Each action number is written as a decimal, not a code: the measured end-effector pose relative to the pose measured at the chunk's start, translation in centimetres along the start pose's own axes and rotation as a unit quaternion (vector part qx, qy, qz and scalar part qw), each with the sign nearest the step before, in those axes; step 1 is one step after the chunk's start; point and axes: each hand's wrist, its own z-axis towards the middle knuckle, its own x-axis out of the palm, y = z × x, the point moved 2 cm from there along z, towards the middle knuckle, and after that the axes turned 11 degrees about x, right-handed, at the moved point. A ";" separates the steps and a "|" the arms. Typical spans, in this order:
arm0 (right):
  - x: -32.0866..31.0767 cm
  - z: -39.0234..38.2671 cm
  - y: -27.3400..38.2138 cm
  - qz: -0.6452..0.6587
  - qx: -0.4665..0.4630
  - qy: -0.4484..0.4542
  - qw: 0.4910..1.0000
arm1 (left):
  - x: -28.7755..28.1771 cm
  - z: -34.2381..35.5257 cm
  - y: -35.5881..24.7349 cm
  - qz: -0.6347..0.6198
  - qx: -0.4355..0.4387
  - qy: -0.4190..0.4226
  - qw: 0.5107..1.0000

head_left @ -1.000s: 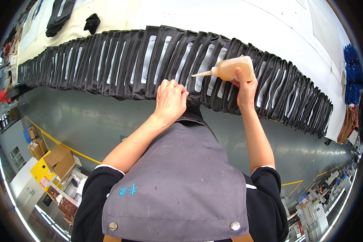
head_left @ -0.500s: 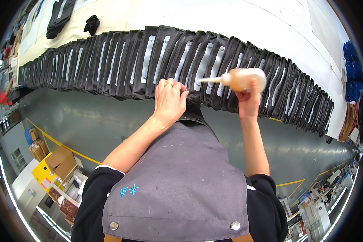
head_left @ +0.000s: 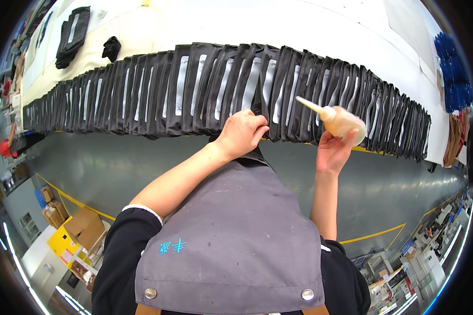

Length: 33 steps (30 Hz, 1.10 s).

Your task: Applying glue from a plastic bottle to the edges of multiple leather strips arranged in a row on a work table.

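A long row of overlapping black fabric pieces, several of them showing a pale grey strip, runs across the table's near edge. My left hand is closed at the near edge of one piece in the middle of the row, its fingers pinched on the fabric. That piece stands slightly apart from its neighbour, leaving a dark gap. To the right, my right hand grips a squeeze bottle of cloudy pale-amber liquid. The bottle's long narrow nozzle points up and left, above the fabric and apart from it.
A stack of black pieces and a crumpled black scrap lie on the white table at far left. Blue bundles hang at far right. Cardboard boxes stand behind me on the left; another person is at the left edge.
My left hand has shifted right along the row. The bottle has moved right and slightly down with my right hand, its nozzle swinging from nearly level to tilted upward, away from the fabric.
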 end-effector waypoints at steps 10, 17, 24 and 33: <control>-2.8 -6.3 -3.1 -0.232 -0.178 -0.034 0.956 | 0.0 2.6 1.0 -0.173 -0.244 0.062 0.952; -2.4 -7.1 -3.2 -0.281 -0.228 -0.040 0.931 | 0.0 3.2 0.7 -0.135 -0.254 0.066 0.956; -1.9 -8.0 -3.2 -0.337 -0.246 -0.019 0.909 | 0.1 3.3 0.6 -0.095 -0.247 0.063 0.962; -1.6 -7.6 -3.5 -0.342 -0.233 0.005 0.910 | 0.1 3.1 0.6 -0.093 -0.244 0.048 0.964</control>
